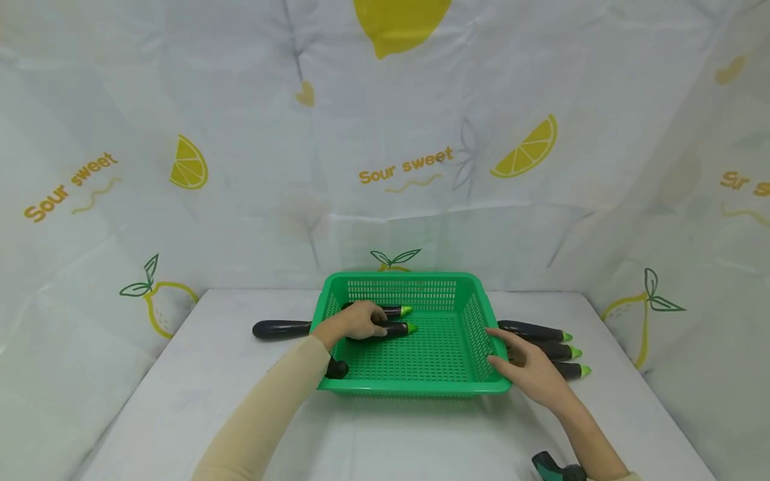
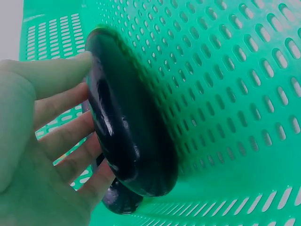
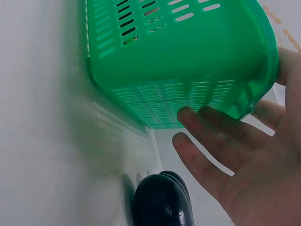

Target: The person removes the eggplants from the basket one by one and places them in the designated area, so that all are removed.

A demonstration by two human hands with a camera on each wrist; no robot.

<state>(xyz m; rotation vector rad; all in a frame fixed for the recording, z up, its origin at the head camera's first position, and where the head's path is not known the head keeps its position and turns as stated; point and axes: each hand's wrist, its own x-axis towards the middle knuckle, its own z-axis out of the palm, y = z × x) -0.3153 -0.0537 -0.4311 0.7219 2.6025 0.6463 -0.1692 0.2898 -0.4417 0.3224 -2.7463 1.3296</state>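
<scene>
My left hand reaches into a green plastic basket and grips a dark, glossy eggplant with a bright green tip. In the left wrist view, the thumb lies along one side of it and the fingers reach beneath. Behind it in the basket lies a second eggplant, partly hidden by the hand. My right hand holds the basket's right rim. Its thumb and a finger go over the rim, while the other fingers extend along the outside wall.
One eggplant lies on the white table left of the basket, its other end hidden. To the right, an eggplant lies with two more in a row, green tips pointing right. A lemon-printed sheet hangs behind.
</scene>
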